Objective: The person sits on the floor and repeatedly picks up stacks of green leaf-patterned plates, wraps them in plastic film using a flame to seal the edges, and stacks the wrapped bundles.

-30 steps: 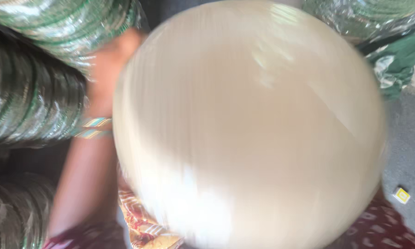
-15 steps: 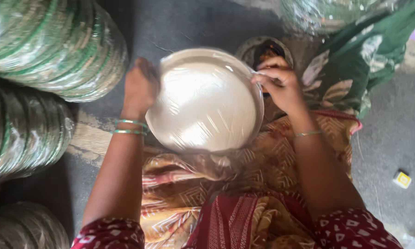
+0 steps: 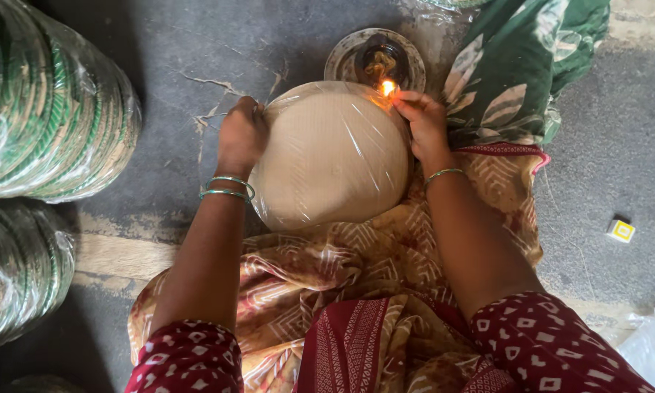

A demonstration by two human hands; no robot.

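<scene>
A round stack of pale paper plates wrapped in clear plastic rests on my lap, held flat between both hands. My left hand grips its left edge, with green bangles on the wrist. My right hand holds the upper right edge, fingers pinched at the plastic close to a small flame. The flame burns in a round metal dish lamp on the floor just beyond the stack.
Large plastic-wrapped rolls of green-rimmed plates lie at the left, with another below. A green patterned cloth lies at the upper right. A small yellow box sits on the grey cracked floor at right.
The plate stack has dropped from close to the camera down to my lap. Its top right edge now sits at the lamp flame, with both hands still on it.
</scene>
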